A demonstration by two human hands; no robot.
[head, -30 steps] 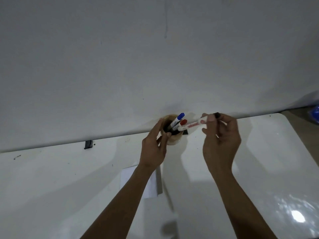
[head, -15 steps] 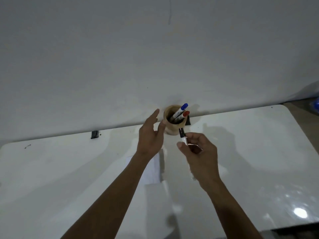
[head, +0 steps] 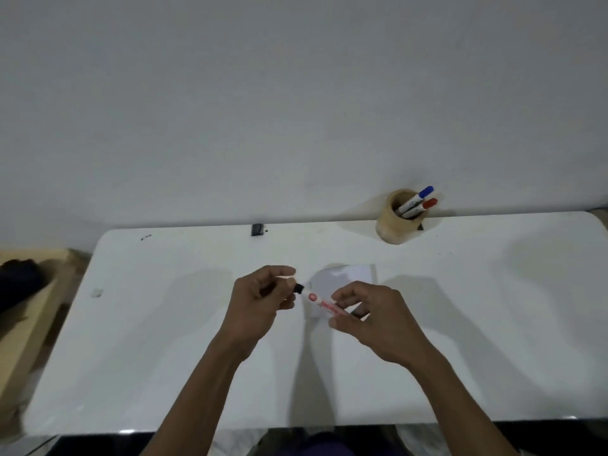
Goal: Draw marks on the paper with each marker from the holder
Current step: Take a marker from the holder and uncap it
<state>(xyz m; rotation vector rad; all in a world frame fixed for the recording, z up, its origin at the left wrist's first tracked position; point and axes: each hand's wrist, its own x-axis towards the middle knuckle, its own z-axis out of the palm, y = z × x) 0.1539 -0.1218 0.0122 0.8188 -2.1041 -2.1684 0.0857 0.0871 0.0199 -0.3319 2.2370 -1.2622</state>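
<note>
A white marker with red print and a black cap [head: 320,301] is held level above the white table [head: 164,340]. My right hand [head: 371,315] grips its barrel. My left hand [head: 261,299] pinches the black cap end. Behind the hands lies a small white paper [head: 345,274], partly hidden by them. The round wooden holder [head: 394,222] stands at the table's far edge to the right, against the wall. In it lean a blue-capped marker [head: 416,199] and a red-capped marker [head: 422,207].
A small black clip [head: 257,229] sits on the far table edge. A wooden bench with a dark object [head: 19,281] stands left of the table. The grey wall runs directly behind the table. The table's near edge is close to my body.
My right hand carried the black-capped marker from the holder down over the paper. My left hand left the holder and took hold of the cap end. The view shifted left and down.
</note>
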